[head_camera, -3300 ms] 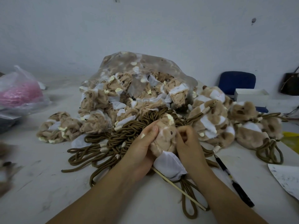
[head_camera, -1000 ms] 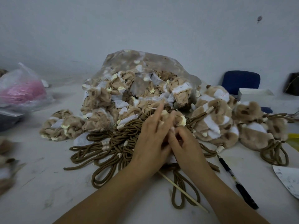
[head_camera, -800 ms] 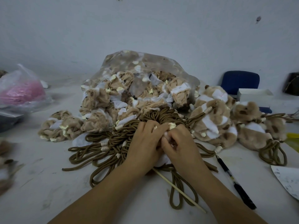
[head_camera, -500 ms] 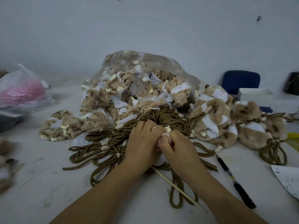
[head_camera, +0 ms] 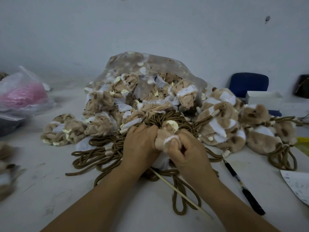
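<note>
Head view. Inspector: How are the hands to be reported?

Technician: The left hand [head_camera: 140, 148] is seen curled round the tan plush piece [head_camera: 163, 137] from its 9 o'clock side. The right hand [head_camera: 186, 154] is closed on the same piece from 3 o'clock, with the white-edged rim pinched under its thumb.

Inspector: Where is the plush piece located?

Technician: It is held between both hands, over the heap of brown cords [head_camera: 102, 155] on the table [head_camera: 50, 190]. A pale yellow tab is seen at its 12 o'clock end, and white fabric hangs below the hands at 6 o'clock.

Inspector: What is found around the hands?

Technician: A clear bag [head_camera: 150, 64] filled with tan plush pieces is placed at 12 o'clock. Stuffed plush toys [head_camera: 222, 126] are piled at 2 o'clock. A thin wooden stick [head_camera: 181, 195] is laid across the cords at 5 o'clock, and a black pen [head_camera: 243, 188] is laid at 4 o'clock. A bag with pink contents [head_camera: 22, 96] is seen at 10 o'clock. Whether the stick is touched by either hand cannot be determined.
</note>
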The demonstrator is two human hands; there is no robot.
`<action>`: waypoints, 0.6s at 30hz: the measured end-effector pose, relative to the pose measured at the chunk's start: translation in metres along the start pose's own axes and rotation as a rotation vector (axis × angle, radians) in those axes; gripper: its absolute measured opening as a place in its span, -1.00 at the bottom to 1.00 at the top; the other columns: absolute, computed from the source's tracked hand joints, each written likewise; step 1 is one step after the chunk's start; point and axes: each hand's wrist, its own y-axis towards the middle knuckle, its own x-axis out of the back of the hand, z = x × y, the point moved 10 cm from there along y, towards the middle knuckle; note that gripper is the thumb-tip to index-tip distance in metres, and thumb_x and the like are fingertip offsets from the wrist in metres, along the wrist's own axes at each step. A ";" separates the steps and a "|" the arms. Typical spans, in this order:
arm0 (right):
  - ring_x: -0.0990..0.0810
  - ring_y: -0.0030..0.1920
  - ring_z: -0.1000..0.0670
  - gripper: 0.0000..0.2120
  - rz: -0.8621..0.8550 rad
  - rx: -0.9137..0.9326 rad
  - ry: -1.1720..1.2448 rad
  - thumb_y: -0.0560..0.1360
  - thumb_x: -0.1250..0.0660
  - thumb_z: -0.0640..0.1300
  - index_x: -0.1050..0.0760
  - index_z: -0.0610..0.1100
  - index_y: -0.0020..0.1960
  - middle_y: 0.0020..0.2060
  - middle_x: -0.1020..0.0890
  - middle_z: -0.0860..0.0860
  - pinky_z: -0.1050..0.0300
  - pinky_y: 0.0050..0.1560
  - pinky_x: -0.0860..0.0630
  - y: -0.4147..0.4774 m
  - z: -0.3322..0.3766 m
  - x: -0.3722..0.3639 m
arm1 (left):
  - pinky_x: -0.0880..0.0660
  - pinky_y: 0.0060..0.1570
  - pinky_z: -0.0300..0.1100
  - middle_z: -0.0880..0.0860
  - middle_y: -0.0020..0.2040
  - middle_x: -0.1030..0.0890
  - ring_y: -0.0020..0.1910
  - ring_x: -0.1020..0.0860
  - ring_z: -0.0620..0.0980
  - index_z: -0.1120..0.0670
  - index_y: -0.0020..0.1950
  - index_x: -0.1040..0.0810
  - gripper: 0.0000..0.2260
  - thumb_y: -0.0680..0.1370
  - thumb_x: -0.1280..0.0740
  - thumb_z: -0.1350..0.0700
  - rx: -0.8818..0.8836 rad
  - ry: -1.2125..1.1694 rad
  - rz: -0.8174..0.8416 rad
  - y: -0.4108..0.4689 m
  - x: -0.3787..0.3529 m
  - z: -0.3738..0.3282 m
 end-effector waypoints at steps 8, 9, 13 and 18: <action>-0.49 -0.12 0.06 -0.92 0.157 -0.261 -0.057 0.53 -0.20 -0.07 -0.46 -0.04 -0.06 -0.13 -0.51 0.08 0.09 -0.09 -0.44 -0.001 -0.046 -0.016 | -0.07 0.52 0.07 0.11 0.48 -0.34 0.52 -0.23 0.09 0.07 0.49 -0.28 -0.40 0.51 -0.33 -0.09 -0.259 -0.006 0.058 -0.011 -0.015 -0.050; -0.51 0.03 0.04 -0.76 0.177 -0.255 -0.068 0.54 -0.20 -0.08 -0.47 -0.07 0.18 0.03 -0.52 0.07 0.12 0.04 -0.45 -0.001 -0.045 -0.019 | -0.07 0.52 0.10 0.09 0.48 -0.38 0.53 -0.24 0.07 0.08 0.48 -0.32 -0.45 0.53 -0.28 -0.06 -0.309 -0.007 0.055 -0.011 -0.014 -0.059; -0.49 0.16 0.01 -0.59 0.182 -0.212 -0.115 0.54 -0.22 -0.08 -0.37 -0.12 0.37 0.16 -0.50 -0.01 0.14 0.12 -0.45 0.000 -0.043 -0.018 | -0.02 0.52 0.10 0.05 0.28 -0.59 0.38 -0.45 0.01 0.11 0.38 -0.50 -0.52 0.47 -0.38 0.04 -0.304 -0.007 0.119 -0.009 -0.016 -0.056; -0.32 -0.24 0.06 -0.87 0.107 -0.003 -0.198 0.43 -0.19 -0.04 -0.36 -0.10 -0.19 -0.23 -0.30 0.07 0.22 -0.31 -0.34 0.003 -0.017 -0.016 | -0.11 0.46 0.13 -0.02 -0.04 -0.65 0.13 -0.58 -0.02 0.10 0.11 -0.62 -0.71 0.48 -0.26 0.02 -0.213 -0.045 0.107 -0.006 -0.011 -0.039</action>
